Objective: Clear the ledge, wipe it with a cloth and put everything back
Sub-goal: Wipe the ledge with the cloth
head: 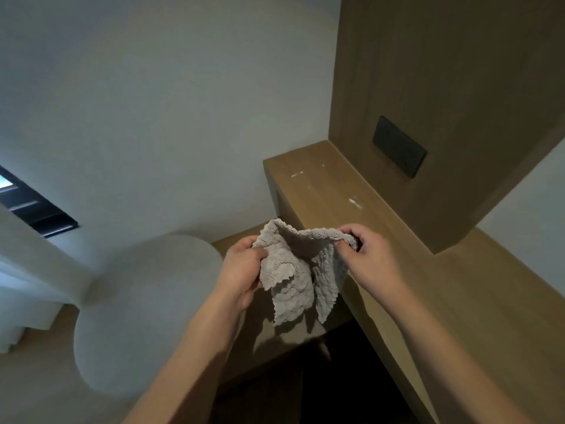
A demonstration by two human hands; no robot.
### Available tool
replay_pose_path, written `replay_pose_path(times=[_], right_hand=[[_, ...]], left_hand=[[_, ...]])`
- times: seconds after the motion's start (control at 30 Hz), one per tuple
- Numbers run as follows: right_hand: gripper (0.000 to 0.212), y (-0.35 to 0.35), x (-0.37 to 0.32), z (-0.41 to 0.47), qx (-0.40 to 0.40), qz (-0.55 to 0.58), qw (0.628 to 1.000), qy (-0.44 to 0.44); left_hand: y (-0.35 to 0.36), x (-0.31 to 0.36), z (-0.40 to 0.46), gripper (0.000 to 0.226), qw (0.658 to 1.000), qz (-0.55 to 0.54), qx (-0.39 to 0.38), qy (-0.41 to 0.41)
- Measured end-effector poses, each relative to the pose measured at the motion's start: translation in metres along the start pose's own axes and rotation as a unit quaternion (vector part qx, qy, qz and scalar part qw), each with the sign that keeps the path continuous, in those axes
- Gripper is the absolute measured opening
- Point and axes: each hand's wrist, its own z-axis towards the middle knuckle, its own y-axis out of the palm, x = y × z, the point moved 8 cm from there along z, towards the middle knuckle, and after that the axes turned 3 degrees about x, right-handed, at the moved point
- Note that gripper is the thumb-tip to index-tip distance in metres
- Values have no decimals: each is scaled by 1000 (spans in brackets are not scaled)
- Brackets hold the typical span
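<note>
1. The left hand [241, 267] and the right hand [368, 255] both hold a fluffy grey cloth [301, 270] — one hand at each top corner.
2. The fingers of both hands are curled tight and pinch the cloth.
3. The cloth hangs down between the hands, in the air, just in front of the near edge of the wooden ledge [330, 185].
4. The ledge top has small white marks [354, 202] on it — some near its far end.
5. A dark plate [399, 146] sits on the wood panel above the ledge.
</note>
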Motion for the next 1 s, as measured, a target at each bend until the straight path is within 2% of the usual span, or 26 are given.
replay_pose_path(times=[0.13, 0.27, 0.4, 0.6, 0.7, 0.8, 0.87, 0.97, 1.0], right_hand=[[13, 14, -3, 69, -17, 41, 999, 17], [20, 27, -11, 131, -21, 39, 999, 25], [11, 45, -28, 181, -46, 3, 998, -35], [15, 85, -34, 238, -57, -54, 992, -100], [27, 123, -14, 266, -109, -102, 986, -68], [30, 150, 11, 284, -84, -135, 985, -67], [37, 157, 44, 290, -66, -127, 990, 3], [56, 148, 107, 291, -18, -192, 975, 114], [59, 147, 127, 293, -4, -221, 967, 129]], left_hand=[[21, 54, 51, 27, 999, 30, -5, 23], [36, 118, 107, 30, 995, 77, -4, 69], [46, 176, 165, 36, 988, 106, 7, 115], [57, 230, 245, 33, 980, 107, 14, 168], [62, 236, 290, 31, 975, 111, 35, 189], [67, 221, 334, 20, 969, 135, 47, 203], [79, 197, 364, 15, 966, 163, 30, 197], [105, 147, 402, 19, 942, 273, -24, 194], [114, 122, 424, 29, 917, 345, -52, 192]])
